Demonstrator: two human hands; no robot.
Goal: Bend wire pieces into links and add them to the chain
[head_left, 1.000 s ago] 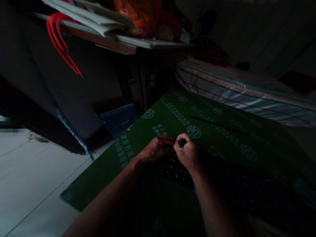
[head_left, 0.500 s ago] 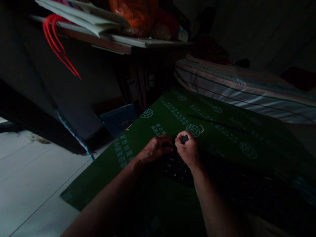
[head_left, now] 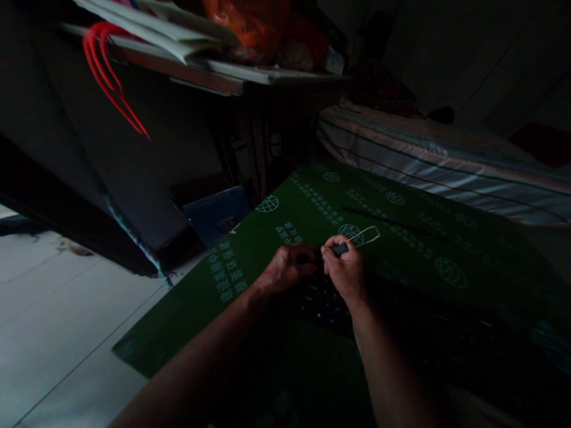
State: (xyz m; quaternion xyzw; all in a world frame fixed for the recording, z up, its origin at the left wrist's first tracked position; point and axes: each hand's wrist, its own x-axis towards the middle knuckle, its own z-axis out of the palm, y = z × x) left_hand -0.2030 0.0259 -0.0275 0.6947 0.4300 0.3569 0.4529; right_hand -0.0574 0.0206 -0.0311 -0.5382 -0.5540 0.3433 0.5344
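In the dim light my right hand (head_left: 344,274) is closed on the dark handle of a keycap puller (head_left: 360,239), whose thin wire loop sticks out to the right over the green printed mat (head_left: 312,202). My left hand (head_left: 288,268) is curled with its fingertips pressed on the far left corner of a black keyboard (head_left: 325,309) that lies on the mat. What the left fingers pinch is hidden. Both hands touch each other above the keyboard's corner.
A thin dark strip (head_left: 392,221) lies on the mat beyond the hands. A striped mattress (head_left: 428,160) borders the mat at the right. A cluttered table (head_left: 214,71) with red cords (head_left: 113,89) hanging stands behind. A blue box (head_left: 216,214) and pale floor (head_left: 57,321) are at left.
The right hand has turned and drawn the puller up, so its wire loop now shows pointing right. The left hand has stayed on the keyboard's corner.
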